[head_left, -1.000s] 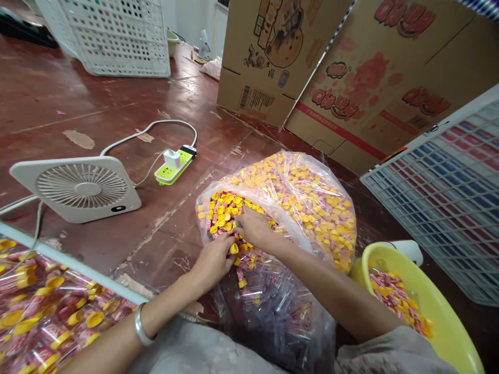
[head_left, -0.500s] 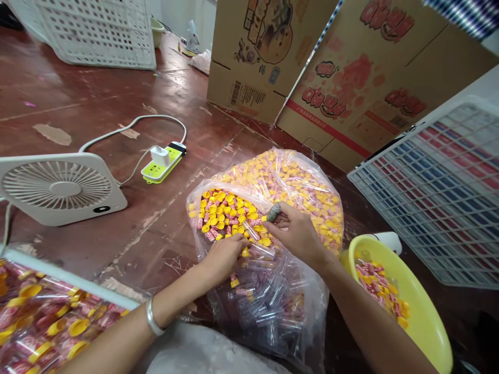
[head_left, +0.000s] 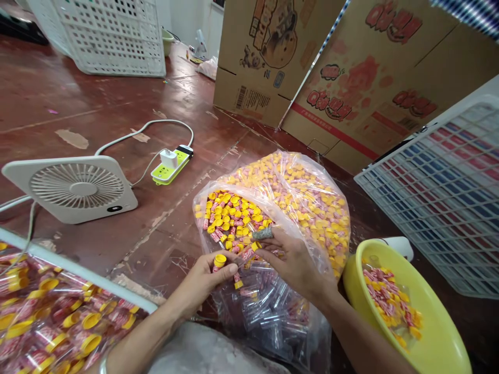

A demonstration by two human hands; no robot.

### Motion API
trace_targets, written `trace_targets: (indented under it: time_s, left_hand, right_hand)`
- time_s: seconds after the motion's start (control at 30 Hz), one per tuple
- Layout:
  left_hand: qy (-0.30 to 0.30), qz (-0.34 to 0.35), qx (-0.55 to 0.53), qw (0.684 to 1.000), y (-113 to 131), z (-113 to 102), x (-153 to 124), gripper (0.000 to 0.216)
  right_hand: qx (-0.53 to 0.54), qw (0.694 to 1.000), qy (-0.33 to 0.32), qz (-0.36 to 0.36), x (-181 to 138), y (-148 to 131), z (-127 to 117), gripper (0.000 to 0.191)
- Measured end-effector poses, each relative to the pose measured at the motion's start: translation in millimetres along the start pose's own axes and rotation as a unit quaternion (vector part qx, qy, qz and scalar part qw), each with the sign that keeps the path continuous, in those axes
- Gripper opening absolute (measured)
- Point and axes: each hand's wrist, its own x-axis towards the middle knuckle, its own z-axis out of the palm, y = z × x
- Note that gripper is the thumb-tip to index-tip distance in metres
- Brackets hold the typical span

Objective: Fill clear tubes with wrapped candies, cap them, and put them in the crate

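My left hand (head_left: 208, 278) is closed, thumb and fingers around a small yellow-capped tube (head_left: 219, 261) whose cap faces up. My right hand (head_left: 298, 265) pinches another yellow-capped tube (head_left: 248, 254) with a red-and-white label; its clear end reaches toward my left fingers, and I cannot tell whether they touch it. A grey sleeve (head_left: 263, 234) covers a finger of my right hand. Under both hands lies an open clear plastic bag (head_left: 312, 192) full of yellow-capped pieces. Clear empty-looking tubes (head_left: 268, 306) lie at its near side.
A yellow basin (head_left: 436, 322) with capped pieces stands at right, beside a white crate (head_left: 413, 208). A container of larger yellow-capped tubes (head_left: 50, 317) is at lower left. A fan (head_left: 83, 188), a power strip (head_left: 171, 165) and cardboard boxes (head_left: 249, 67) stand beyond.
My left hand has drawn back from the pile and turned up, now showing a yellow-capped tube. My right hand has lowered toward it. The view has shifted slightly left.
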Motion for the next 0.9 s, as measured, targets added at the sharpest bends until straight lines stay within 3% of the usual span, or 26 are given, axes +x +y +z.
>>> trace_targets:
  time_s: [0.07, 0.2, 0.27, 0.37, 0.43, 0.5, 0.57, 0.6, 0.67, 0.7, 0.77, 0.9]
  left_hand:
    - [-0.026, -0.023, -0.061, 0.997, -0.3, 8.2, -2.6, 0.036]
    - [-0.051, -0.028, -0.153, 0.986, 2.1, 17.4, -5.5, 0.035]
    - [-0.061, -0.022, -0.185, 0.981, 3.2, 20.0, -5.8, 0.032]
    - [-0.081, -0.026, -0.219, 0.972, 2.5, 23.9, -3.7, 0.029]
    - [-0.102, -0.036, -0.221, 0.969, 1.1, 24.3, 0.6, 0.03]
    - [-0.109, -0.027, -0.161, 0.981, 0.5, 20.0, 8.1, 0.03]
    - [-0.064, 0.036, 0.033, 0.997, 2.6, 10.3, 19.2, 0.022]
    - [-0.025, 0.079, 0.153, 0.985, 4.6, 4.3, 26.0, 0.016]
    - [0.043, 0.147, 0.342, 0.927, 9.4, -6.5, 41.2, 0.012]
    - [0.054, 0.164, 0.395, 0.902, 11.4, -9.8, 49.2, 0.018]
    - [0.047, 0.175, 0.435, 0.882, 13.2, -10.1, 64.7, 0.031]
    - [0.014, 0.19, 0.486, 0.853, 10.4, 3.8, 84.7, 0.025]
  right_hand:
    - [-0.043, 0.999, -0.01, -0.021, -1.1, -3.5, 4.3, 0.021]
    - [-0.122, 0.982, -0.052, -0.132, -7.3, -6.0, 15.5, 0.032]
    - [-0.161, 0.972, -0.039, -0.167, -11.0, -4.6, 24.6, 0.045]
    - [-0.188, 0.964, -0.007, -0.19, -15.2, -0.5, 38.0, 0.044]
    - [-0.189, 0.959, -0.033, -0.206, -16.5, 2.4, 40.3, 0.045]
    - [-0.199, 0.954, -0.084, -0.209, -15.7, 5.9, 32.5, 0.057]
    - [-0.216, 0.952, -0.112, -0.184, -12.3, 11.1, 14.8, 0.077]
    - [-0.224, 0.956, -0.1, -0.159, -9.6, 14.4, 3.8, 0.082]
    - [-0.241, 0.965, -0.035, -0.099, -2.2, 22.1, -17.7, 0.066]
    - [-0.251, 0.965, -0.004, -0.074, 2.2, 26.0, -26.3, 0.049]
    - [-0.274, 0.96, 0.021, -0.049, 11.6, 31.8, -36.1, 0.019]
    - [-0.302, 0.951, -0.021, -0.058, 30.1, 32.4, -28.1, 0.013]
